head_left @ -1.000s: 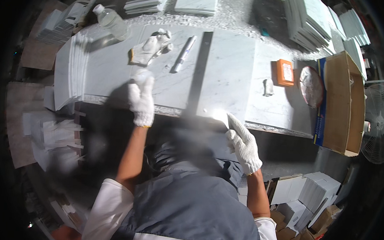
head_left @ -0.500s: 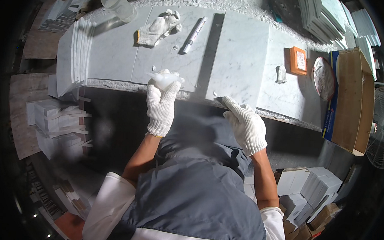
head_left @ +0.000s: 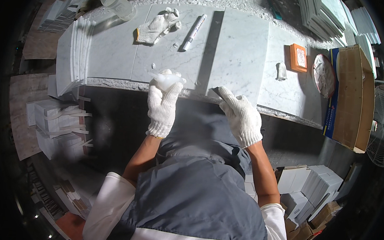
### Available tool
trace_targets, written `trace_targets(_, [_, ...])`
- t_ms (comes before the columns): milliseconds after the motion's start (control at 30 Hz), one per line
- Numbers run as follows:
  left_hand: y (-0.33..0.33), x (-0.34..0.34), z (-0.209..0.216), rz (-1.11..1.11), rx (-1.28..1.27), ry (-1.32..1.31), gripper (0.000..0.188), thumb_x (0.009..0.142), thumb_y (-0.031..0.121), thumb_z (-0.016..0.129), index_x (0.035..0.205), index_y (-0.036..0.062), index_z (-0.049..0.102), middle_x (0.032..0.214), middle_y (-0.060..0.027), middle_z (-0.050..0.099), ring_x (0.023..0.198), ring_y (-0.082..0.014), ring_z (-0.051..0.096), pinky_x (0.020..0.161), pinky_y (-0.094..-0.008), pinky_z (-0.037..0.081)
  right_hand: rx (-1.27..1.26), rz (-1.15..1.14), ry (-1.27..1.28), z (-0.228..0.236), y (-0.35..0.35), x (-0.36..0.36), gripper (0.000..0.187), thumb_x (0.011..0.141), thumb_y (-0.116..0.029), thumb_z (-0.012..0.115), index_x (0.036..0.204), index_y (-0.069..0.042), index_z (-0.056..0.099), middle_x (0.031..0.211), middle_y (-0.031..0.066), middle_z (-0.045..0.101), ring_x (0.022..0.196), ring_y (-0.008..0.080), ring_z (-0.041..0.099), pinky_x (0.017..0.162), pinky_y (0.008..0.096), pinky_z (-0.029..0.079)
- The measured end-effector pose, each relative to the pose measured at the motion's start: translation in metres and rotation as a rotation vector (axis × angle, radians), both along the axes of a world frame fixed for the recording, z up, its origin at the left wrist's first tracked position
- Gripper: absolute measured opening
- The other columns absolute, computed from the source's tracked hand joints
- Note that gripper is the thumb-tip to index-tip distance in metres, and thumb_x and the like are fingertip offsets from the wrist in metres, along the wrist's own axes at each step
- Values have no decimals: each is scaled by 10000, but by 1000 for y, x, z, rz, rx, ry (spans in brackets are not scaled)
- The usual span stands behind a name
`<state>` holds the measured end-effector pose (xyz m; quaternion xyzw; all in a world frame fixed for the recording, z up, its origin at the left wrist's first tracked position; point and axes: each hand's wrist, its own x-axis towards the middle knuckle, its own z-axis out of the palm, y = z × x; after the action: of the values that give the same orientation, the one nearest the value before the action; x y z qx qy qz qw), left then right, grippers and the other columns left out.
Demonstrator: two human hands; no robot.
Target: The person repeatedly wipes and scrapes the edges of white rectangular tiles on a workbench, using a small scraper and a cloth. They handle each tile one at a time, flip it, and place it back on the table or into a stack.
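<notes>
White knit gloves cover both hands. My left hand (head_left: 162,106), at the slab's near edge, is closed round a small translucent whitish plastic piece (head_left: 168,81), whose kind I cannot make out. In my right hand (head_left: 241,118) is a slim dark tool (head_left: 217,91), its tip poking out past the fingers over the edge of a grey-veined marble slab (head_left: 240,49); the rest of it is hidden in the glove. Beyond my left hand lie a spare white glove (head_left: 155,29) and a white marker (head_left: 195,33) with a grey cap.
A clear plastic bottle (head_left: 116,4) stands at the far left beside upright tile strips (head_left: 77,55). To the right sit an orange box (head_left: 298,58), a small whitish piece (head_left: 281,71), a round dusty dish (head_left: 323,75) and a cardboard box (head_left: 351,101). Stacked tiles (head_left: 320,18) rise behind.
My right hand has shifted left and slightly farther out, bringing the dark tool's tip over the slab edge. My left hand moved slightly right, still holding the translucent piece.
</notes>
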<state>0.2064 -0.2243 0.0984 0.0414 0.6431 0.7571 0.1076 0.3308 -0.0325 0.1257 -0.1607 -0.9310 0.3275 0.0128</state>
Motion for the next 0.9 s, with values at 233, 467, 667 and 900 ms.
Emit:
trace_targets(233, [-1,1,1,-15,-23,21,438,963,-19,706,1353,15,510,1264,-136,662,1112,-171,662,967,-302,562,163,56,-172,-8,-12,16,512,952,-212,705,1453,-212,601,893,147,681,792,334,680,681,436,540])
trace_targets(467, [4,1,4,-50,0,45,422,965,-15,706,1340,17,517,1262,-128,665,1111,-167,660,964,-302,562,-8,-47,-34,-2,-7,10,434,970,-200,679,1402,-177,649,796,156,639,771,329,665,669,441,520])
trace_targets(667, [0,4,8,-65,-82,61,423,979,-31,665,1370,-5,506,1287,-144,656,1128,-190,665,1012,-317,537,82,-7,-184,-2,-12,-1,478,973,-240,671,1446,-258,606,877,168,653,768,342,669,659,455,526])
trace_targets(900, [-13,-1,-4,-87,-317,206,386,925,3,764,1280,4,614,1248,-104,689,1113,-158,674,959,-297,558,91,-23,-192,-7,-7,32,497,957,-170,687,1442,-252,616,901,148,663,781,302,687,689,418,554])
